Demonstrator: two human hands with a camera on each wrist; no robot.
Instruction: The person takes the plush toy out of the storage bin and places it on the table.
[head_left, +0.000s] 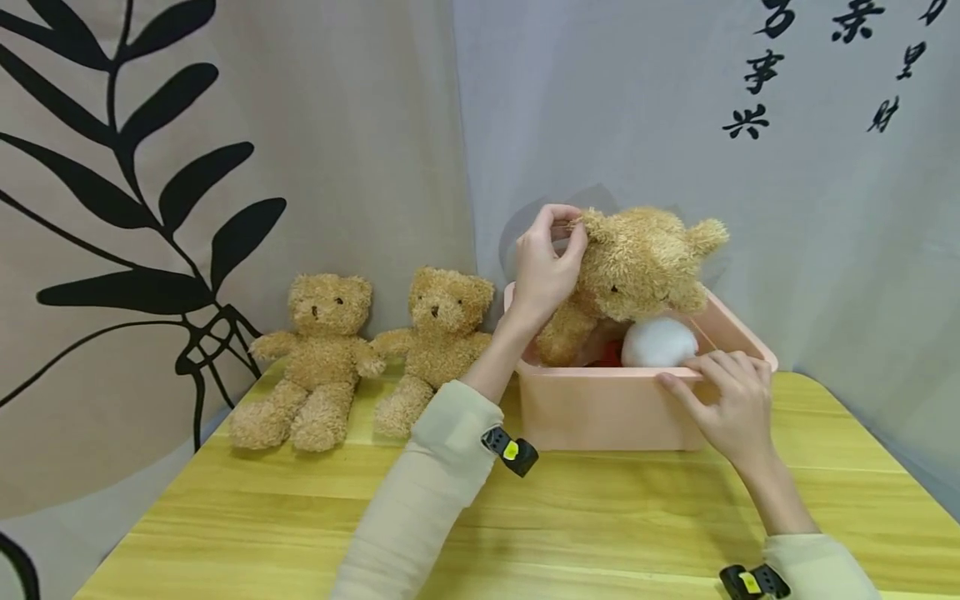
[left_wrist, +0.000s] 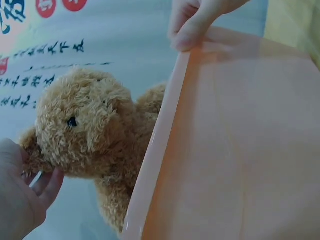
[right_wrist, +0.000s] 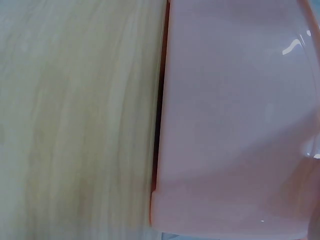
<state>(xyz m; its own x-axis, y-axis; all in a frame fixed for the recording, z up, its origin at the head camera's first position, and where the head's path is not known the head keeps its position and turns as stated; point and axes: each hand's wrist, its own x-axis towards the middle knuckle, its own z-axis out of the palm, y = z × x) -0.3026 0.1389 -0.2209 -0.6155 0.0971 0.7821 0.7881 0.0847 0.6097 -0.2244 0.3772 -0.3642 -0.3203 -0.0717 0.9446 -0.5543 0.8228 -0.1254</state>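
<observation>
A tan plush teddy bear [head_left: 645,258] leans forward and sideways, partly inside a pink plastic bin [head_left: 607,408]. My left hand [head_left: 547,262] pinches one of its ears between thumb and fingers, as the left wrist view also shows at the bear's head [left_wrist: 82,125]. My right hand [head_left: 731,400] grips the bin's front rim near the right corner, thumb outside. Beneath the bear's face lies a white fluffy ball [head_left: 660,342] inside the bin, with something red [head_left: 609,354] beside it. The bear's lower body is hidden by the bin wall.
Two similar teddy bears, one at the far left [head_left: 322,358] and one beside it [head_left: 438,333], sit upright on the wooden table [head_left: 600,517]. Behind stands a fabric backdrop [head_left: 360,150] with black leaf prints and characters. My left forearm crosses in front of the second bear.
</observation>
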